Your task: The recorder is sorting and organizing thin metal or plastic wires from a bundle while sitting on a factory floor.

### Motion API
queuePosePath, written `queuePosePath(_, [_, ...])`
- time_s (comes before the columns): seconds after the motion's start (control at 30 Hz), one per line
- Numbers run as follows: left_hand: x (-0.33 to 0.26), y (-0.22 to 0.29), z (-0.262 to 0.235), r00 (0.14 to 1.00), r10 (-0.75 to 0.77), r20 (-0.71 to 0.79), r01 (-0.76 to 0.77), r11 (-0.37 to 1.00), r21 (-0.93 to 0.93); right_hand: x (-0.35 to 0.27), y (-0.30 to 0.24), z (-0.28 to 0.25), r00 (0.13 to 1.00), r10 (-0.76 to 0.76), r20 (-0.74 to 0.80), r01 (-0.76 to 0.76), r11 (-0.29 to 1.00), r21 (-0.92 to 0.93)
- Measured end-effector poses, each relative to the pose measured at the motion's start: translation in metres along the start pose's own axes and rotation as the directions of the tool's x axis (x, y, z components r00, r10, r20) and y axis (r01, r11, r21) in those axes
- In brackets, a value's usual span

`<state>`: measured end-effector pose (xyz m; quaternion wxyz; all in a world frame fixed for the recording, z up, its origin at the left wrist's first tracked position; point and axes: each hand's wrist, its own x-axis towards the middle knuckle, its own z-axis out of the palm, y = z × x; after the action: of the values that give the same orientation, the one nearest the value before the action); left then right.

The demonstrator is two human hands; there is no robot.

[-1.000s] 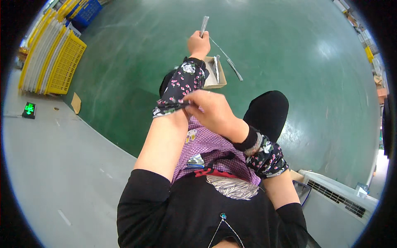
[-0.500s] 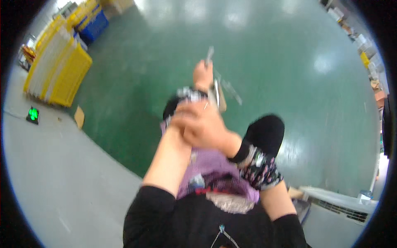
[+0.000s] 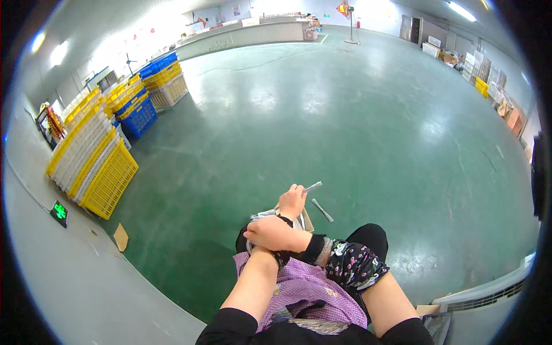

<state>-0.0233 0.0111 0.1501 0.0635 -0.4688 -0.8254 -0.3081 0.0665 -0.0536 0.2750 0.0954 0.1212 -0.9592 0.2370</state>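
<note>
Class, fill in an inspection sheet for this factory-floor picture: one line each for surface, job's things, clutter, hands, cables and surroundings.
Surface: glossy green painted floor, bare around the seated person.
Job's things: thin grey metal strip held up; small open cardboard box of similar strips by the knees; a second grey strip lying on the floor.
Clutter: flat brown cardboard scrap on the floor at left.
Hands: left hand grips the raised strip; right hand rests across the left wrist, holding nothing that shows.
Cables: nothing seen.
Surroundings: stacked yellow and white plastic crates, blue crates, distant standing fan.
</note>
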Motion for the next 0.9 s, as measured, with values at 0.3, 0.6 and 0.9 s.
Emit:
queuePosePath(0.3, [0.044, -0.018, -0.006, 0.938, -0.252, -0.237, 0.184, 0.944, -0.273, -0.009, 0.001, -0.013, 0.913, 0.376, -0.157, -0.234, 0.800, 0.553])
queuePosePath(0.6, [0.089, -0.071, -0.026, 0.549, -0.833, -0.071, 0.206, 0.218, -0.954, -0.079, -0.006, 0.024, 0.824, 0.144, -0.547, -0.020, 0.974, 0.227])
queuePosePath(0.9, [0.074, -0.061, -0.035, 0.510, -0.853, 0.108, 0.248, 0.026, -0.968, -0.084, -0.015, 0.047, 0.777, 0.387, -0.496, 0.022, 0.772, 0.635])
